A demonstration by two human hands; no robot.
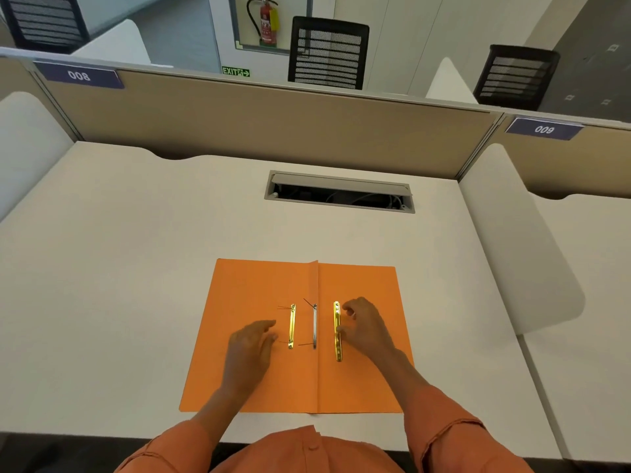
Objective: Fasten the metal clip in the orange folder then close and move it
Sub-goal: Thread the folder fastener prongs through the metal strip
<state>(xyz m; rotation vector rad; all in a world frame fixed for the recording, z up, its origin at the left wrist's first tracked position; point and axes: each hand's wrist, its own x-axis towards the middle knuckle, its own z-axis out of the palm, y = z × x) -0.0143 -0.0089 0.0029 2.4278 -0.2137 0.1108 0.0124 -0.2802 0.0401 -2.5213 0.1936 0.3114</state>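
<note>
1. An orange folder [300, 377] lies open and flat on the near middle of a white desk [136, 250], with its fold running from far to near down the centre.
2. Three metal strips lie on the folder's inner faces, all running far to near: a gold strip [292, 326] on the left leaf, a silver strip [314, 326] right beside the fold, and a longer gold bar [337, 331] on the right leaf.
3. Thin dark prongs stick out to the left from the ends of the left gold strip and of the silver strip.
4. The left hand [249, 349] rests palm down on the left leaf, fingers loosely spread and pointing toward the left gold strip; the fingertips are just beside it, and the hand holds nothing.
5. The right hand [365, 324] sits on the right leaf with fingers curled against the right edge of the gold bar; the fingertips touch the bar, but whether they pinch it or only press on it cannot be told.
6. Both forearms wear orange sleeves [440, 435].
7. Far behind the folder, a cable tray [339, 191] in the desk stands open, in front of a beige partition [239, 114].
</note>
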